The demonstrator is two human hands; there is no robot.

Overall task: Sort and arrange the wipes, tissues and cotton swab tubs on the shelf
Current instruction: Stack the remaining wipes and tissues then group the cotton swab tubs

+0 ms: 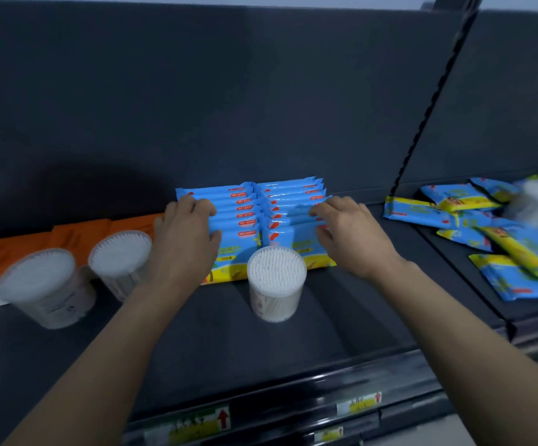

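Here the left hand [185,231] and right hand [346,230] grip glossy blue wipe packs [245,217] behind a round swab tub [275,284].

Head-worn wide-angle view, facing forward and down, close over shelf [213,333]

2 rows of blue wipes [245,208] behind upright tub [276,282].

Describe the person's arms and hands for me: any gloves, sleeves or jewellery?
The left hand and the right hand are bare, with no gloves and no rings that show. The left forearm and the right forearm are also uncovered to the frame's edge: no sleeve, watch or bracelet in view.
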